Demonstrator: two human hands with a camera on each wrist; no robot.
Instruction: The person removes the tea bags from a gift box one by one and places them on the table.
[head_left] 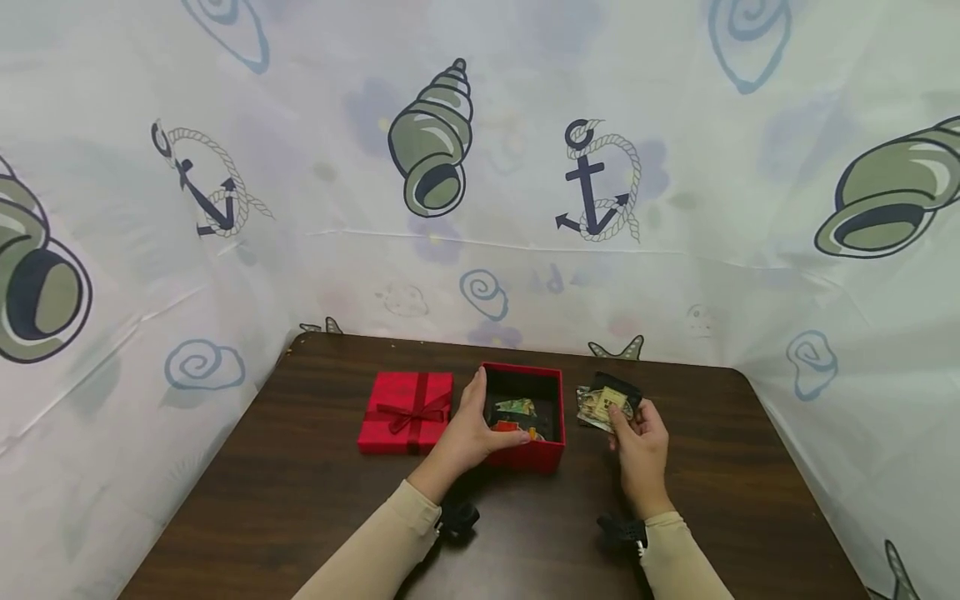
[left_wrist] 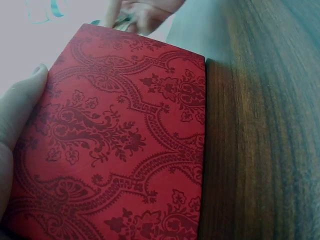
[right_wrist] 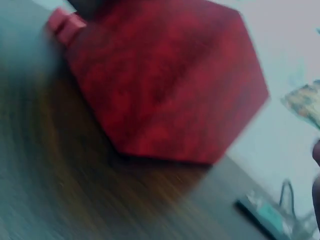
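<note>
A lidless red gift box [head_left: 550,458] with a black inside stands on the table, small colourful pieces [head_left: 516,408] lying in it. My left hand [head_left: 476,423] grips its near left corner, thumb along the front and fingers at the left side. The left wrist view shows the box's red damask wall [left_wrist: 115,135] close up. To the right of the box, my right hand [head_left: 643,450] pinches a small yellowish printed piece [head_left: 609,403], which looks like a card or packet. Its printed end [right_wrist: 306,104] also shows in the right wrist view, which is blurred.
Left of the box lies its red lid [head_left: 393,392] with a ribbon bow. A black pouch-like item [head_left: 619,387] is beside my right fingers. The brown wooden table [head_left: 300,467] meets a patterned cloth backdrop [head_left: 337,167] behind and at the sides.
</note>
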